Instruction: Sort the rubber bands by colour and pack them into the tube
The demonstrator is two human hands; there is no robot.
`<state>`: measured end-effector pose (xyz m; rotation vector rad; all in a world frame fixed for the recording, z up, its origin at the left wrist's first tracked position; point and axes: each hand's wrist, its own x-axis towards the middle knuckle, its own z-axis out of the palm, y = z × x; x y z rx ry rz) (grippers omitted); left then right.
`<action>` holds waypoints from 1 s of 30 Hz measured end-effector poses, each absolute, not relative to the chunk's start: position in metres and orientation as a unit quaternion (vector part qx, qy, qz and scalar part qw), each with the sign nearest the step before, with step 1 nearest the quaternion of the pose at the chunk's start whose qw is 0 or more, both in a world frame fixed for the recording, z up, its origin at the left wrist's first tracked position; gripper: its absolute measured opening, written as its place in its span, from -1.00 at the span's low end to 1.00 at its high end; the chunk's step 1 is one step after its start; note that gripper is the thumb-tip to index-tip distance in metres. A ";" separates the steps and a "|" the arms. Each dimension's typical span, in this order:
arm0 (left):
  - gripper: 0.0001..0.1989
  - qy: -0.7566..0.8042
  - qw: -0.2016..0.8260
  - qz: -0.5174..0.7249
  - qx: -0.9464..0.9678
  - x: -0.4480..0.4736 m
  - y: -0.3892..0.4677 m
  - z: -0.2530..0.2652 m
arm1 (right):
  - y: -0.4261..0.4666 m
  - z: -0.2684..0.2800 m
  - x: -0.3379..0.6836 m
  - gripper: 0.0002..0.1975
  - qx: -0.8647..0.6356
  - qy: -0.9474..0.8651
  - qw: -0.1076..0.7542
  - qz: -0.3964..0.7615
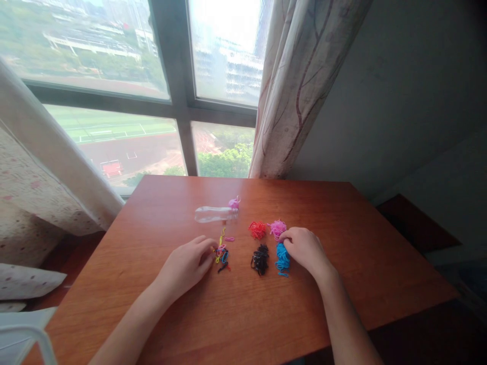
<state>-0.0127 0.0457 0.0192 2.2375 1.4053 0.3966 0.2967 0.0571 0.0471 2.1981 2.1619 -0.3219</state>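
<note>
My left hand (pixel 190 261) rests at the left edge of a small mixed pile of coloured rubber bands (pixel 223 256). Its fingers are curled, with thumb and index tips close together at the bands; what they pinch is hidden. My right hand (pixel 304 247) is closed in a pinch between a pile of pink rubber bands (pixel 278 228) and a pile of blue rubber bands (pixel 282 259), its fingertips touching the lower edge of the pink one. Whatever is between those fingertips is too small to make out. Red rubber bands (pixel 257 230) and black rubber bands (pixel 260 260) form two more piles.
A clear plastic bottle (pixel 213 214) lies on its side behind the mixed pile, a pink-purple piece (pixel 234 203) at its right end. All this is on a brown wooden table (pixel 228 319). Beyond stand a window (pixel 182 96) and curtains (pixel 300 76). A white curved frame (pixel 28 332) shows lower left.
</note>
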 end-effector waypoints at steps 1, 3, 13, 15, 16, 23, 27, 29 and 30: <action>-0.77 0.512 0.232 0.143 0.814 -0.013 0.046 0.019 | 0.057 0.047 0.297 -0.68 0.710 0.696 0.026 -0.102; -0.77 0.514 0.230 0.140 0.815 -0.013 0.046 0.019 | 0.057 0.046 0.298 -0.67 0.710 0.697 0.028 -0.097; -0.77 0.510 0.228 0.139 0.818 -0.013 0.046 0.018 | 0.052 0.046 0.301 -0.70 0.716 0.694 -0.025 -0.079; -0.77 0.508 0.230 0.138 0.818 -0.013 0.046 0.018 | 0.047 0.048 0.296 -0.71 0.712 0.695 -0.052 -0.078; -0.77 0.507 0.231 0.138 0.819 -0.014 0.046 0.018 | 0.044 0.049 0.291 -0.71 0.708 0.698 -0.072 -0.077; -0.79 0.506 0.231 0.148 0.817 -0.014 0.046 0.017 | 0.007 0.042 0.222 -0.76 0.640 0.741 -0.162 -0.122; -0.80 0.505 0.231 0.154 0.817 -0.013 0.045 0.017 | -0.005 0.031 0.185 -0.83 0.629 0.749 -0.147 -0.147; -0.80 0.504 0.227 0.149 0.820 -0.012 0.045 0.017 | -0.007 0.027 0.174 -0.87 0.638 0.741 -0.141 -0.151; -0.80 0.503 0.225 0.146 0.822 -0.012 0.045 0.017 | -0.007 0.025 0.170 -0.89 0.645 0.736 -0.138 -0.152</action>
